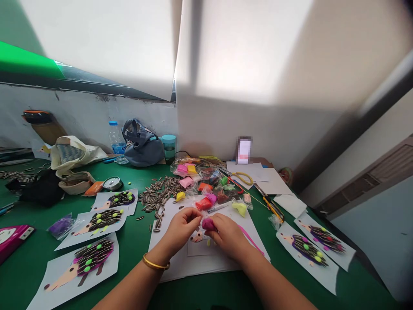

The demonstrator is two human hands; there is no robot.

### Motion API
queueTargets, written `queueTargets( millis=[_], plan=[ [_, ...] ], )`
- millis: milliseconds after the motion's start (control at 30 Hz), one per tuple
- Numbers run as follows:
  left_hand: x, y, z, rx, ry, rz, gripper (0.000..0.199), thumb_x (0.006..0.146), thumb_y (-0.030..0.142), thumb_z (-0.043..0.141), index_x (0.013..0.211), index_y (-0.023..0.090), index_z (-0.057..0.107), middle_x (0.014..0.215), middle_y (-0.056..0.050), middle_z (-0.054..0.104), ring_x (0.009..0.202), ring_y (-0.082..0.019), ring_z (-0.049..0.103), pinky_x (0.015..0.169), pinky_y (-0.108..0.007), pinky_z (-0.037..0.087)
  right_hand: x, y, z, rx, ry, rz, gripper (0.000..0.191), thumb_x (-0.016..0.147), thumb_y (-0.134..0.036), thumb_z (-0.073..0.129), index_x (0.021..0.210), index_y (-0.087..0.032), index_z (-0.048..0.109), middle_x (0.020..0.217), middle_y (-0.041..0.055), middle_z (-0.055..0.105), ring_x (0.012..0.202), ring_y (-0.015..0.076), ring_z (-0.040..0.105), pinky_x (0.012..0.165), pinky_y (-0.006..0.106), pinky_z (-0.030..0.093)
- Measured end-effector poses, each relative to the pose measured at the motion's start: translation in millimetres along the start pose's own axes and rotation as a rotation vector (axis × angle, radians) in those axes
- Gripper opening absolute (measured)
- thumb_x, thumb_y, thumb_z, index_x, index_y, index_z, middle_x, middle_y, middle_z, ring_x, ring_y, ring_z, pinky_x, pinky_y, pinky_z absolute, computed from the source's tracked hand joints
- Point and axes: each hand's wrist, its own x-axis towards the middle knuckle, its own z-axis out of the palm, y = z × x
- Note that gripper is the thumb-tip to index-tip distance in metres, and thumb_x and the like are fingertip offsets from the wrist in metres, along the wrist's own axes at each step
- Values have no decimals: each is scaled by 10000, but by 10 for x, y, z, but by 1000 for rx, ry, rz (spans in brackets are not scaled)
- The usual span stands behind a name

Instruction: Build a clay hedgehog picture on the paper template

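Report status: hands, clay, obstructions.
Right hand gripping magenta clay. Left hand close beside it, grip unclear. Bagged red clay just beyond; striped seeds off to the left.

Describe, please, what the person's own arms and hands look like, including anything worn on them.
The left hand has a gold-coloured bangle around its wrist; the right hand has a bare wrist. Neither hand wears a glove, and no sleeve shows on either forearm.
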Motion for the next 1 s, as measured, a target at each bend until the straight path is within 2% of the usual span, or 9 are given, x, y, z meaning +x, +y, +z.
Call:
queueTargets(
  millis=[133, 267, 433, 700, 833, 933, 1000],
  plan=[
    [-28, -12, 42, -11, 3, -30, 197, 774, 366, 653, 799, 170, 638, 700, 22, 577, 624, -125, 525, 566, -231, 441, -4, 9, 29, -107, 13, -11, 69, 909, -233, 586, 922, -187, 635, 917, 55, 642, 842, 215, 572, 719, 301, 369],
    [-36, -21, 63, -40, 11, -15, 212, 779, 382, 660, 778, 171, 635, 714, 14, 579, 638, -128, 534, 552, -229, 459, -16, 17, 59, -211, 54, -35, 154, 948, -249, 507, 877, -172, 620, 869, 62, 636, 784, 208, 553, 683, 301, 331],
    [-39, -31, 87, -116, -11, -44, 291, 779, 454, 675, 778, 169, 613, 697, 21, 546, 594, -117, 502, 483, -216, 450, -28, 24, 67, -230, 75, -82, 170, 949, -224, 481, 862, -171, 617, 842, 58, 637, 758, 198, 545, 662, 297, 301],
    [-53, 19, 100, -131, -23, -28, 370, 799, 525, 646, 732, 166, 591, 616, 31, 508, 544, -102, 462, 476, -207, 407, -55, -12, -2, -153, 95, -148, 196, 937, -217, 452, 811, -181, 598, 780, 48, 616, 730, 187, 537, 667, 295, 313],
    [-58, 29, 100, -119, -22, -48, 366, 802, 524, 639, 746, 165, 589, 620, 33, 504, 548, -105, 460, 484, -209, 390, -46, -11, 17, -115, 96, -129, 236, 968, -254, 414, 826, -190, 592, 783, 49, 606, 735, 187, 533, 680, 294, 334],
    [-47, 9, 86, -93, 14, -46, 363, 797, 525, 638, 753, 167, 594, 640, 30, 501, 571, -114, 462, 499, -214, 390, -40, 8, 37, -24, 81, -85, 307, 997, -355, 388, 842, -190, 595, 805, 51, 604, 749, 191, 533, 683, 294, 365],
    [-38, -2, 71, -64, 45, -20, 346, 817, 513, 618, 762, 171, 601, 661, 25, 511, 599, -123, 468, 529, -225, 408, -41, 17, 23, 123, 45, -70, 371, 994, -473, 391, 899, -189, 611, 853, 53, 612, 783, 196, 547, 698, 295, 398]
  ],
)
